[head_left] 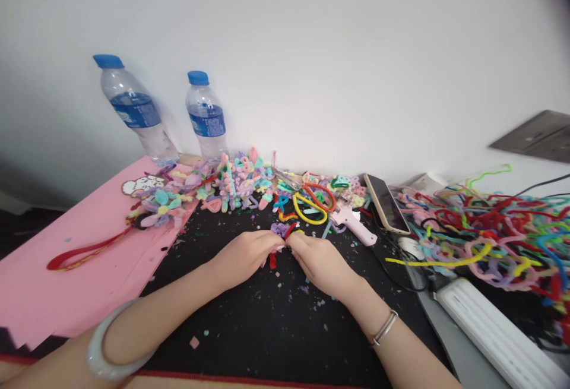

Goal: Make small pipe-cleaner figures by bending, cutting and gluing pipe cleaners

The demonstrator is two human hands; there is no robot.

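Note:
Over the black mat (267, 329), my left hand (249, 253) and my right hand (318, 258) meet with their fingertips pinched together. A short piece of red pipe cleaner (290, 230) sticks up between the two pinches, so both hands appear to be on it; my fingers hide most of it. Another small red piece (273, 261) shows just below my left fingertips. Curled purple pipe cleaner (279, 230) is right behind the fingers. Farther back lie scissors (310, 211) with red and yellow handles, and a pale pink glue gun (356, 225).
Colourful pipe-cleaner shapes (243, 184) are heaped along the wall. Two water bottles (207, 119) stand at back left, near pink paper (89, 258) with a red strap (89, 251). At right are a phone (387, 202), tangled pipe cleaners (503, 246), cables and a white power strip (494, 332).

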